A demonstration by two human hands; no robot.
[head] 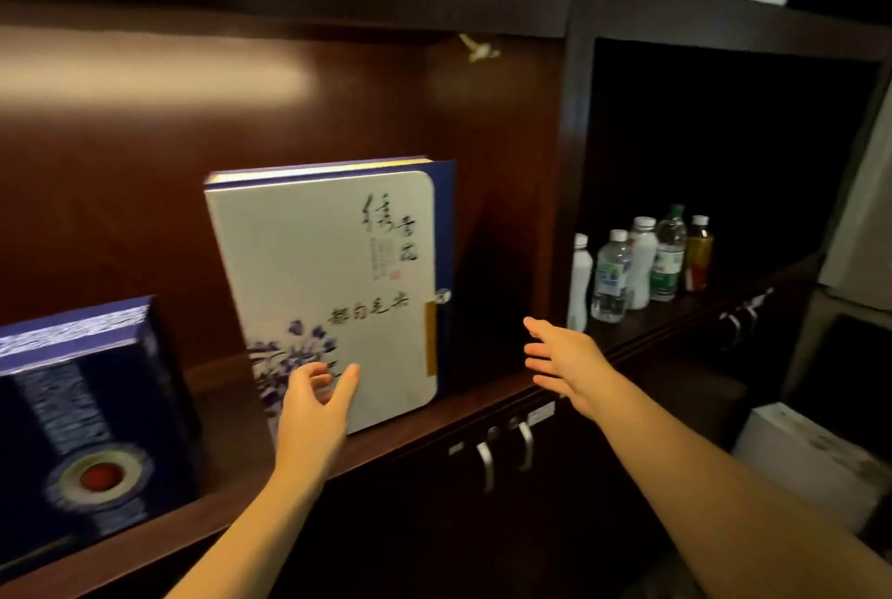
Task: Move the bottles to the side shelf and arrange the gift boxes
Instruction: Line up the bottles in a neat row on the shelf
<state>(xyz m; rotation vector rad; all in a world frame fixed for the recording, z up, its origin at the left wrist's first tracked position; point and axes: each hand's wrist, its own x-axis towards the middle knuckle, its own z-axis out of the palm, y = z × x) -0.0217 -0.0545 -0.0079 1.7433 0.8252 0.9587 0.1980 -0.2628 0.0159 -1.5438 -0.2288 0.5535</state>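
While the frame was sharp enough to read, I logged the following.

Step in hand: arranging the gift boxes; the bottles (642,260) already stood grouped on the side shelf (685,309) to the right, so I judged that part done.
White gift box (333,289): upright on the main shelf (463,400), leaning back a little toward the rear panel, blue spine to the right.
Dark blue gift box (82,415): upright at the far left of the same shelf, apart from the white one.
Left hand (313,415): grip half open, thumb and fingertips at the white box's lower front edge; touching or just short, I could not tell, nothing enclosed.
Right hand (564,362): grip fully spread, palm inward, empty, just right of the box, not touching.
Next move: needs the right palm on the spine side, so both hands can square the box.
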